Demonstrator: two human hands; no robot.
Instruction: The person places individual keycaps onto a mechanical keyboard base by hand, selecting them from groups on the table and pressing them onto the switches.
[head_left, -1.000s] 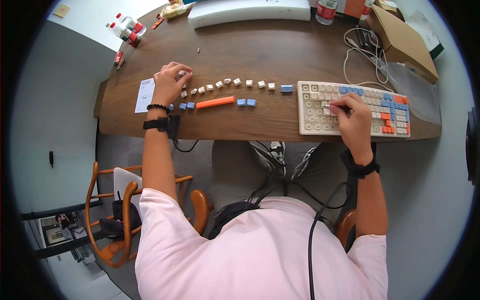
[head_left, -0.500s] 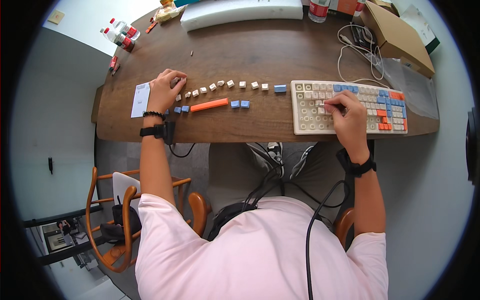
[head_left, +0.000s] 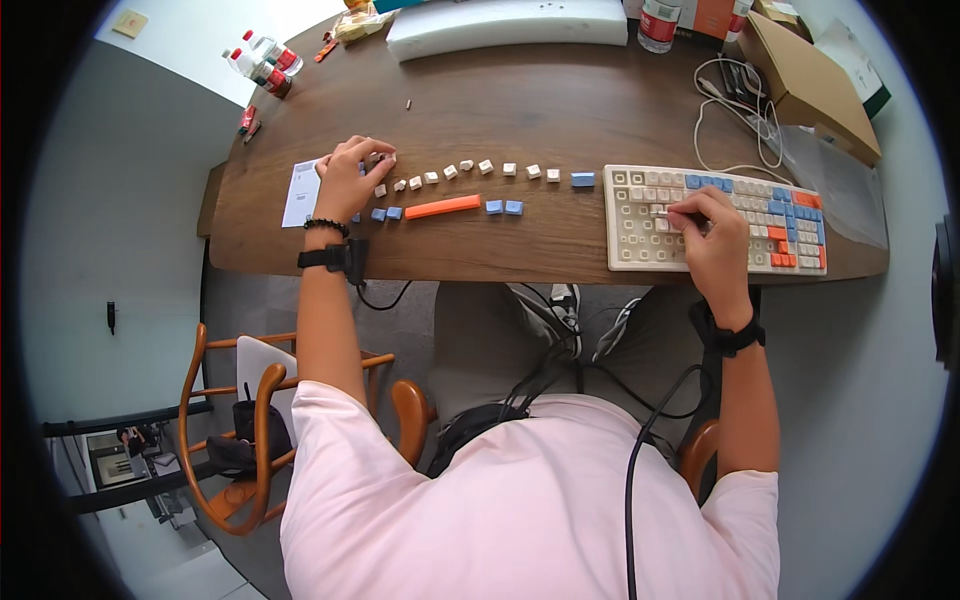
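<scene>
1. Right arm: the forearm [head_left: 748, 410] runs away from the body, leaning slightly left. A black strap [head_left: 735, 335] circles the wrist.
2. Left arm: the forearm [head_left: 333, 335] runs forward, nearly straight. A black strap and a beaded bracelet [head_left: 328, 225] circle the wrist.
3. Right hand [head_left: 718, 235]: positioned over the keyboard [head_left: 640, 250], back of the hand up, fingers curled, thumb and index pointing left and nearly meeting. A pale cap shows at the fingertips; whether it is gripped or seated cannot be told. Bare sockets lie left of this grip, fitted caps beyond and right of it.
4. Left hand [head_left: 347, 182]: back up, wrist near the desk edge, fingers arched to the right. Thumb and index stand slightly apart with a pale cap [head_left: 390, 158] between the tips; firm hold cannot be confirmed.
5. Right of the left grip, nearer the body: blue caps [head_left: 494, 207] flank an orange bar [head_left: 442, 206].
6. Right of the same grip, farther out: an arc of pale caps [head_left: 486, 167] ends at a wide blue cap [head_left: 583, 180].
7. Left of the left hand: paper [head_left: 299, 198].
8. Beyond the right grip: a white cable [head_left: 698, 128], then a box [head_left: 810, 85].
9. Far beyond both grips: white foam [head_left: 510, 35].
</scene>
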